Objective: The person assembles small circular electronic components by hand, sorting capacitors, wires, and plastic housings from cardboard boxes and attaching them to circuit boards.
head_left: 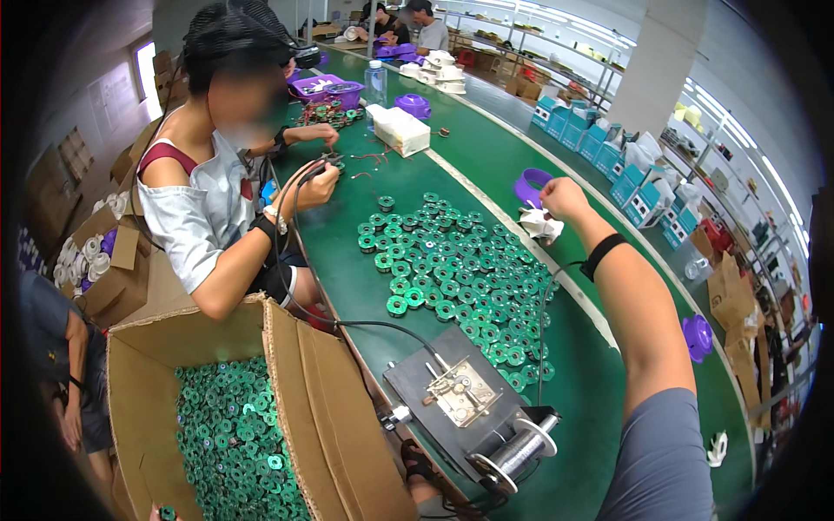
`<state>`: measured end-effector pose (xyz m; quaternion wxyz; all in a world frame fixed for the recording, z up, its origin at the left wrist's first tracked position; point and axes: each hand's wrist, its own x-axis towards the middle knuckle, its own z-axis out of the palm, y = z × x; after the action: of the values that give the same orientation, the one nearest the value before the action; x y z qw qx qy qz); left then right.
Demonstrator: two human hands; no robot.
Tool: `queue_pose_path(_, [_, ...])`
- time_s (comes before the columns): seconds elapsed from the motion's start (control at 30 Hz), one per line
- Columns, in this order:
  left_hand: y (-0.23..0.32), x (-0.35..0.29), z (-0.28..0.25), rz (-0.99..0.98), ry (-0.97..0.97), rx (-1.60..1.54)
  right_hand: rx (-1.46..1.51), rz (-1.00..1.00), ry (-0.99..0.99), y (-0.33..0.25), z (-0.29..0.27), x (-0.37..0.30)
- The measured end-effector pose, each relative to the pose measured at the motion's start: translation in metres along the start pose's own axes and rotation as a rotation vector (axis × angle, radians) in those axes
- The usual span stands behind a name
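Note:
My right hand (566, 201), fingers curled, is at a white plastic part (542, 226) over the green table (417, 181) and seems to grip it. A purple ring-shaped housing (532, 187) stands just beyond that hand. Only fingertips of my left hand (155, 513) show at the lower left edge. They are closed on a small green round circuit board (168, 514), beside an open cardboard box (330, 417) holding many similar boards (230, 434). More round green boards (447, 269) lie spread on the table between my arms.
A soldering fixture (460, 391) with a solder wire spool (514, 453) sits at the near table edge, cables running from it. A co-worker (204, 174) sits at the left, handling wires. White block (400, 130), bottle (375, 82) and purple basket (334, 91) stand farther off. Blue boxes (599, 143) line the right.

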<state>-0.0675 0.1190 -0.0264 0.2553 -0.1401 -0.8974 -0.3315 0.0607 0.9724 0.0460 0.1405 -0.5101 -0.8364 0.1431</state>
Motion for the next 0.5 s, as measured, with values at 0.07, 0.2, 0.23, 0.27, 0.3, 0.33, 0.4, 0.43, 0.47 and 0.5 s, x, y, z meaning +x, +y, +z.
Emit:
queue_pose_path(0.07, [0.001, -0.001, -0.001, -0.022, 0.006, 0.018, 0.061, -0.011, -0.012, -0.039, 0.006, 0.003])
queue_pose_path(0.2, [-0.001, -0.001, -0.003, 0.006, 0.006, 0.069, 0.415, -0.038, -0.075, -0.105, 0.025, 0.013])
queue_pose_path(0.23, [-0.001, -0.001, -0.003, 0.0, 0.013, 0.076, 0.56, -0.029, -0.106, -0.123, 0.029, 0.014])
queue_pose_path(0.27, [-0.001, -0.001, -0.003, -0.031, 0.007, 0.072, 0.575, -0.014, -0.144, -0.138, 0.033, 0.015])
queue_pose_path(0.3, [-0.001, 0.0, -0.001, -0.061, 0.0, 0.065, 0.577, -0.022, -0.146, -0.147, 0.037, 0.017])
queue_pose_path(0.33, [-0.001, 0.001, 0.001, -0.061, -0.006, 0.038, 0.669, -0.041, -0.173, -0.154, 0.041, 0.018])
queue_pose_path(0.4, [0.0, 0.002, 0.002, -0.073, -0.006, 0.03, 0.776, -0.026, -0.258, -0.175, 0.047, 0.006])
queue_pose_path(0.43, [0.002, 0.002, 0.0, -0.075, -0.011, 0.008, 0.775, -0.026, -0.261, -0.177, 0.045, -0.001])
queue_pose_path(0.47, [0.002, 0.002, 0.0, -0.05, -0.013, 0.002, 0.739, -0.043, -0.273, -0.178, 0.041, -0.009])
queue_pose_path(0.5, [0.007, 0.003, -0.001, -0.055, -0.009, 0.005, 0.705, -0.066, -0.288, -0.183, 0.037, -0.018])
